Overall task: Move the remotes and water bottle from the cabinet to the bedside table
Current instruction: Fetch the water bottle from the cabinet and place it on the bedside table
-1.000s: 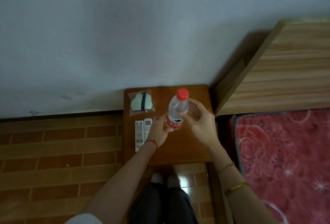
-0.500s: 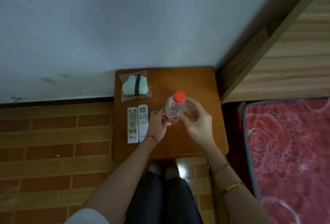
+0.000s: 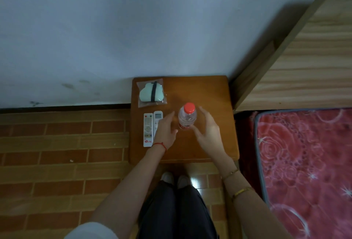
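Observation:
A clear water bottle [image 3: 187,117] with a red cap stands upright near the middle of the brown bedside table [image 3: 213,94]. My left hand [image 3: 166,131] is just left of it, fingers straight and apart from the bottle. My right hand [image 3: 208,130] is just right of it, fingers spread, with a small gap to the bottle. Two white remotes [image 3: 149,129] lie side by side on the table's left part; my left hand covers the lower part of the right one.
A pale green item in a clear plastic bag [image 3: 151,93] lies at the table's back left. A wooden headboard [image 3: 304,63] and a red patterned mattress [image 3: 304,158] are to the right. A white wall is behind and tiled floor [image 3: 62,153] to the left.
Both hands lowered the bottle onto the table and let go of it. The fingers have opened and drawn slightly away to either side.

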The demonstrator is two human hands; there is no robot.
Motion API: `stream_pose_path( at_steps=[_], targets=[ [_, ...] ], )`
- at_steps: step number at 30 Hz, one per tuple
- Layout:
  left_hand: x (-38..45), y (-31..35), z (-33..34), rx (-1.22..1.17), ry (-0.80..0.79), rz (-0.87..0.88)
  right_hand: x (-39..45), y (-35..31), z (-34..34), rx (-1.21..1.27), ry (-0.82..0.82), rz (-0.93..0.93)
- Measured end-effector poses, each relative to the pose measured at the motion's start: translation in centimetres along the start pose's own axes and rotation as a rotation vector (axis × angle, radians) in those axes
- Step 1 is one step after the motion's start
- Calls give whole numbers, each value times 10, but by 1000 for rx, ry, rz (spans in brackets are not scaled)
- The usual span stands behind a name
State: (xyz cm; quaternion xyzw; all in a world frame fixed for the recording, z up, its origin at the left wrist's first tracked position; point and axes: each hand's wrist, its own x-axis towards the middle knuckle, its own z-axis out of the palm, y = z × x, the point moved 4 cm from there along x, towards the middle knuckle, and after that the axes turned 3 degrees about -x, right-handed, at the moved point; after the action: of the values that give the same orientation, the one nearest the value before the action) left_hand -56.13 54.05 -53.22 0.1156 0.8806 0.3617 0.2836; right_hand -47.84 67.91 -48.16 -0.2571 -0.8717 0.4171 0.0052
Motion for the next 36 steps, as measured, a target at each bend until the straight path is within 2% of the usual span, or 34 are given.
stream_pose_path(
  at_steps=[5,14,18,27,36],
  targets=[
    [-57,39,-65,107,68,10,-22,-40,-37,-188,-81,89],
    [-153,128,-172,276,181,135,-68,-144,-128,-324,-32,1],
    [-197,150,-201,258,214,139,-95,-172,-149,-331,-22,-50],
    [-271,158,-228,200,311,132,-141,-201,-158,-307,-16,-108],
    [-309,141,-244,155,426,70,-149,-229,-154,-272,-58,-214]
  ],
)
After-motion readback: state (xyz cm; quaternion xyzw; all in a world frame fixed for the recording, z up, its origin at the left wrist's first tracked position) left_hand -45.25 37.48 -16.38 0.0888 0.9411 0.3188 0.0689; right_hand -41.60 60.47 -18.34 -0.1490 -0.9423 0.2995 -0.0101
